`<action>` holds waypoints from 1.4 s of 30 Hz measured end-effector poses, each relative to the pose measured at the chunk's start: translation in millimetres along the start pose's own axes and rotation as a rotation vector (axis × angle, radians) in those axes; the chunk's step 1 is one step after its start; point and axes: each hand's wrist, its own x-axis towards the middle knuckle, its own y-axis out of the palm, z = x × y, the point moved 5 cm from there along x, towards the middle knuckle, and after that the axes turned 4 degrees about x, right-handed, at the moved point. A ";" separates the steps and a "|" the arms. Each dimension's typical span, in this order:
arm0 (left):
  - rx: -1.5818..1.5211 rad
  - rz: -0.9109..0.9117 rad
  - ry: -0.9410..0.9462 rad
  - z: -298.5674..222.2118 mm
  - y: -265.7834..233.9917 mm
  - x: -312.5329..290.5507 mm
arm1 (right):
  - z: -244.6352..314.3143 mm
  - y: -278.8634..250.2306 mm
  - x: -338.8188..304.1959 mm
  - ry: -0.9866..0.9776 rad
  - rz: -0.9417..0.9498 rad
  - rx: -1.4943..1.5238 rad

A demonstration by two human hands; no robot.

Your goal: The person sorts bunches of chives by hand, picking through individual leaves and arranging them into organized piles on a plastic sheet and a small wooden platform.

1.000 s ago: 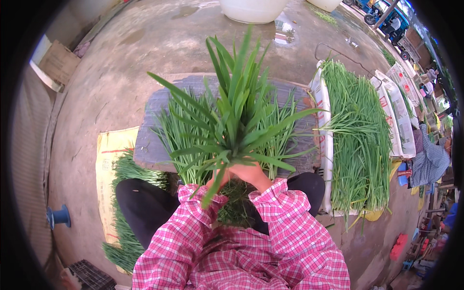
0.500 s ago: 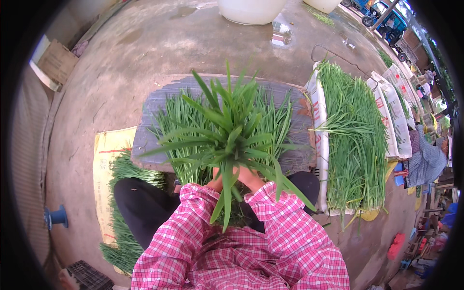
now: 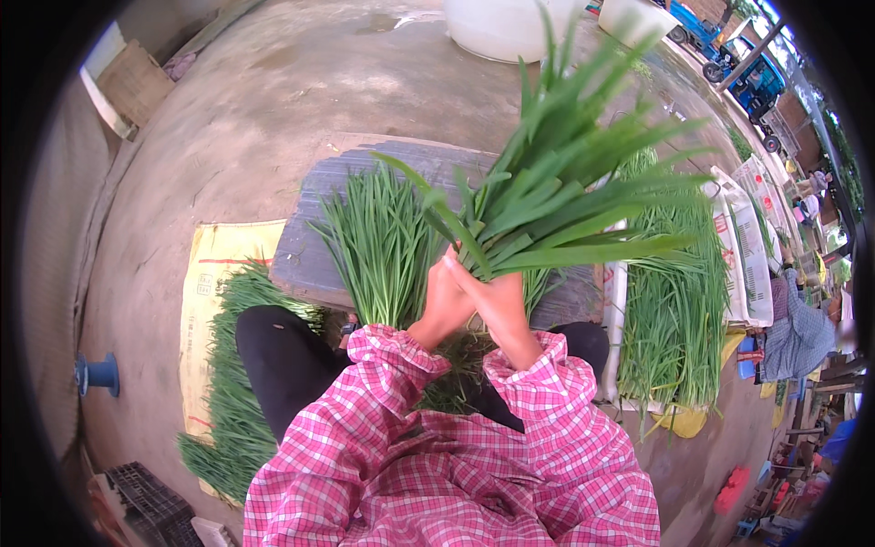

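My left hand [image 3: 441,299] and my right hand [image 3: 507,308] are closed together around a thick bunch of garlic chives [image 3: 565,196]. Its long green leaves fan out up and to the right, blurred at the tips. Below it stands a grey board [image 3: 314,214]. A pile of chives [image 3: 378,242] lies on the board, left of my hands. More chives [image 3: 536,287] show behind my right hand, mostly hidden by the bunch. The cut ends in my grip are hidden by my fingers.
On the right stands a white crate [image 3: 612,342] heaped with chives [image 3: 674,337], other white crates [image 3: 752,264] beyond it. At left, chives [image 3: 246,365] lie on a yellow sack [image 3: 208,301]. A black crate [image 3: 150,497] sits lower left; a white tub [image 3: 492,32] stands ahead.
The bunch has tipped from pointing up toward the camera to leaning right, and both hands have moved slightly forward and right with it. The view has shifted a little.
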 end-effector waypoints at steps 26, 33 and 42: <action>-0.754 -1.126 -0.891 0.7 -431.4 -364.0 | 94.7 28.9 -62.2 -0.297 0.426 -0.631; -0.707 -1.376 -1.141 -4.1 -397.3 -464.8 | 70.4 53.5 -55.1 -0.332 0.564 -0.711; -0.684 -1.462 -1.425 -27.3 -352.7 -543.6 | 19.0 59.8 -37.8 -0.265 0.746 -0.620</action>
